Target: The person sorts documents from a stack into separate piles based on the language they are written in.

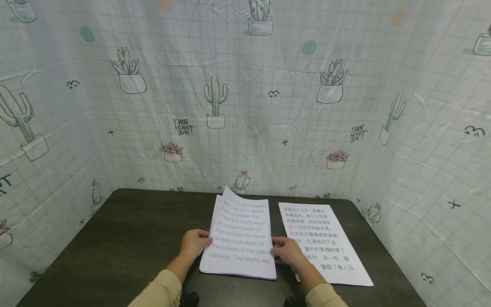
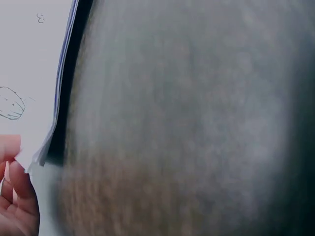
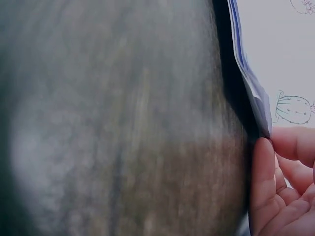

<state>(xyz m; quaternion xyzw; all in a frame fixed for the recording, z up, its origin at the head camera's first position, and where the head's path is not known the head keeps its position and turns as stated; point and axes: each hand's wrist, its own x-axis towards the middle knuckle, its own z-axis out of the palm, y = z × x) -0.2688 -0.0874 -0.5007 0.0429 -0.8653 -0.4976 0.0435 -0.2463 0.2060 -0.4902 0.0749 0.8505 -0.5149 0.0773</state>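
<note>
A small stack of white paper sheets (image 1: 239,238), printed in large English text, is between my hands over the table. My left hand (image 1: 194,244) pinches its left edge, and in the left wrist view the thumb and fingers (image 2: 22,184) meet at the paper's edge. The right edge is pinched by my right hand (image 1: 288,251), with the thumb and a finger (image 3: 295,142) closed on the layered edges (image 3: 253,88). At the far left the top sheet's corner curls up. Right of the stack, another sheet (image 1: 318,238) with Chinese text lies flat, partly covered by my right hand.
The dark wooden table (image 1: 126,238) extends on both sides of the papers. A pale grid curtain (image 1: 245,111) with cactus drawings encloses the back and sides. Two small dark rounded objects (image 1: 189,298) show at the near edge, beside the sleeves.
</note>
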